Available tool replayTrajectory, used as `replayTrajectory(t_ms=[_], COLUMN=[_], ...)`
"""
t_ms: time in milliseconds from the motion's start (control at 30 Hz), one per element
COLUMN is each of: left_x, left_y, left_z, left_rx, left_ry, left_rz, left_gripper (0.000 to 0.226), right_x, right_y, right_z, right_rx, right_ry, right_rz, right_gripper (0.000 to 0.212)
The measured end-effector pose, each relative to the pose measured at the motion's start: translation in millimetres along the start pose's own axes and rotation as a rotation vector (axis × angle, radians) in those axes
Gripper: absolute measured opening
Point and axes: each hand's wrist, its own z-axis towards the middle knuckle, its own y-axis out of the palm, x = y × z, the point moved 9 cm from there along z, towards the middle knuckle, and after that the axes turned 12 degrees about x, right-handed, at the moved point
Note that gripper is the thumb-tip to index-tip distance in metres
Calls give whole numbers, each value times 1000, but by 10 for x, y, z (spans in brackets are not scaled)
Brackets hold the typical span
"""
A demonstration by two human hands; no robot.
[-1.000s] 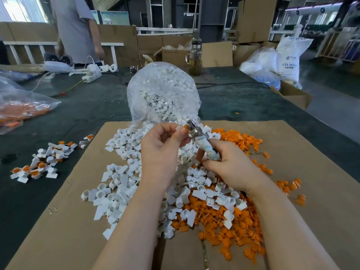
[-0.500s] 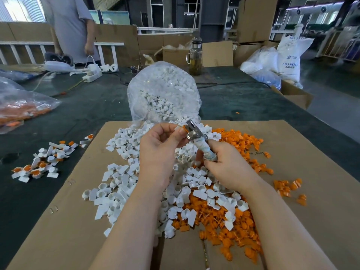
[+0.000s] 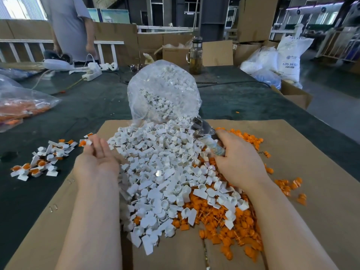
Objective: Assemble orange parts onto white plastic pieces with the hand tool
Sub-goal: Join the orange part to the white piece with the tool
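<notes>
A heap of white plastic pieces [image 3: 161, 168] lies on the cardboard sheet [image 3: 311, 191], spilling from a clear bag [image 3: 163, 90]. Loose orange parts [image 3: 229, 227] lie right of and under the white heap. My right hand [image 3: 239, 162] grips the wrapped handle of the metal hand tool [image 3: 203, 131], whose head points up and left over the heap. My left hand [image 3: 97, 158] is open, palm up, at the cardboard's left edge, with an assembled white-and-orange piece [image 3: 85, 142] just off its fingertips. A pile of assembled pieces [image 3: 41, 160] lies on the dark table at left.
A clear bag of orange parts [image 3: 21, 108] lies at far left. Across the table are a power strip [image 3: 91, 72], cables and a glass jar [image 3: 195, 57]. A person in a grey shirt [image 3: 68, 26] stands at the back left. Cardboard boxes and white sacks are at right.
My left hand left the tool's head and swung out to the left, opening palm up; the assembled piece it pinched is now off its fingertips. My right hand with the tool lowered slightly.
</notes>
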Motion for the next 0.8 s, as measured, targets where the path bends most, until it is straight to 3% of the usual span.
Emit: replayTrajectory(t_ms=[67,233,367,467,567,700,800], left_x=[41,89,95,-6,-220,-708,-1007], left_y=[-38,-92,-57,61,276,367,328], left_z=[38,63,57,-64,-289,-606,-707], left_rx=[30,77,33,-55,-297,-696,-855], left_ry=[-3,25,52,129,355,752,991], left_rz=[-76,-142,-71,281,884,1498,1800], left_gripper=[37,36,31,14,3,10,21], right_x=[55,219,413,518,574,533,475], right_y=[20,49,7,26,77,172,221], right_z=[-3,-19,-35,-53,-63,-71,-78], right_rx=[-6,-4,-1,-42,-102,-160,-152], right_ry=[14,145,274,326,354,340,317], right_rz=[-98,-171,-228,-278,-265,-213,-203], right_gripper=[26,4,12,18,17,23,31])
